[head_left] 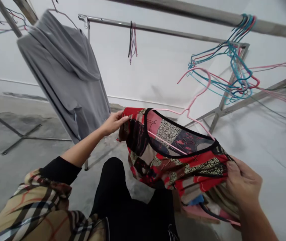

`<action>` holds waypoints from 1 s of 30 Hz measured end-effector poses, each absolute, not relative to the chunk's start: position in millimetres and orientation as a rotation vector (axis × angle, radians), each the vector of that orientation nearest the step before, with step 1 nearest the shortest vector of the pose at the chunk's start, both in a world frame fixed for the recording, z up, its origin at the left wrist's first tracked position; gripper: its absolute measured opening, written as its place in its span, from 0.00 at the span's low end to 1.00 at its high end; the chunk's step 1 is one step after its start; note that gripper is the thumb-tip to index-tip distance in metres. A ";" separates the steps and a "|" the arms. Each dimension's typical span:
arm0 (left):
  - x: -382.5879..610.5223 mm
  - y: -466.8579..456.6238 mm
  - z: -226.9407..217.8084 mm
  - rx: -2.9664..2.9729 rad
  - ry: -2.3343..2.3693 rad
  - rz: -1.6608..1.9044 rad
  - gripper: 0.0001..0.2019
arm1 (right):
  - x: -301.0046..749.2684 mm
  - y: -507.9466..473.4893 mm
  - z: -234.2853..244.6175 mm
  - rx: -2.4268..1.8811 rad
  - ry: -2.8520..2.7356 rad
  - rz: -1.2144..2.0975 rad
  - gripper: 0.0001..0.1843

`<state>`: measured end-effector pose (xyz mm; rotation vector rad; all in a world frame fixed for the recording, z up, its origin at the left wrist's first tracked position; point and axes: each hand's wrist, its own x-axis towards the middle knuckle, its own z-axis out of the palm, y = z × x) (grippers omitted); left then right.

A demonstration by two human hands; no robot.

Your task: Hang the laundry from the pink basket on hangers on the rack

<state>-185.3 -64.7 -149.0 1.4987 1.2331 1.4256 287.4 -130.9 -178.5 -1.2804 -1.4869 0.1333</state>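
A patterned top [155, 164] in red, black and beige, with a black-bound neckline, is stretched between my two hands above my knees. Inside its neck sits a pink hanger [192, 100], whose hook rises free in the air. My left hand [114, 123] pinches the top at one shoulder, thumb over the cloth. At the opposite shoulder, my right hand [243, 180] is closed on the fabric; its fingertips are hidden behind the cloth. The hanger's ends lie under the shoulders, mostly covered.
Left of me a grey garment [64, 67] hangs from a hanger. Several blue and red hangers [233, 67] cluster on the metal rail [183, 10] overhead. A few thin hangers [133, 42] hang from the rear rail [158, 29]. Rack legs [23, 136] stand on the concrete floor [4, 174].
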 end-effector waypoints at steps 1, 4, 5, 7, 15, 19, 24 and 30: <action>-189.4 -63.5 -151.4 1.477 1.253 1.383 0.28 | 286.6 -130.9 -176.4 -1.283 -1.446 0.154 0.21; -197.9 -58.2 -154.3 1.401 1.341 1.508 0.23 | 282.9 -130.0 -170.0 -1.330 -1.366 0.181 0.26; -197.5 -56.6 -154.0 1.361 1.397 1.626 0.21 | 280.7 -129.3 -168.5 -1.352 -1.365 0.165 0.28; -187.7 -57.1 -152.6 1.270 1.529 1.896 0.18 | 272.4 -127.1 -167.2 -1.386 -1.381 0.112 0.30; -56.6 -117.0 -148.7 1.375 0.944 1.355 0.21 | 160.2 -116.5 -174.3 -1.114 -1.719 -0.087 0.21; -29.3 -119.9 -141.2 1.313 0.942 1.489 0.16 | 101.8 -116.1 -183.2 -0.996 -1.817 -0.100 0.18; -61.2 -97.7 -111.3 1.417 1.132 1.676 0.04 | 74.2 -122.8 -166.1 -0.852 -1.894 0.049 0.20; -138.7 -55.1 -20.3 1.559 1.285 1.897 0.04 | 95.4 -118.1 -190.5 -0.902 -1.876 0.274 0.24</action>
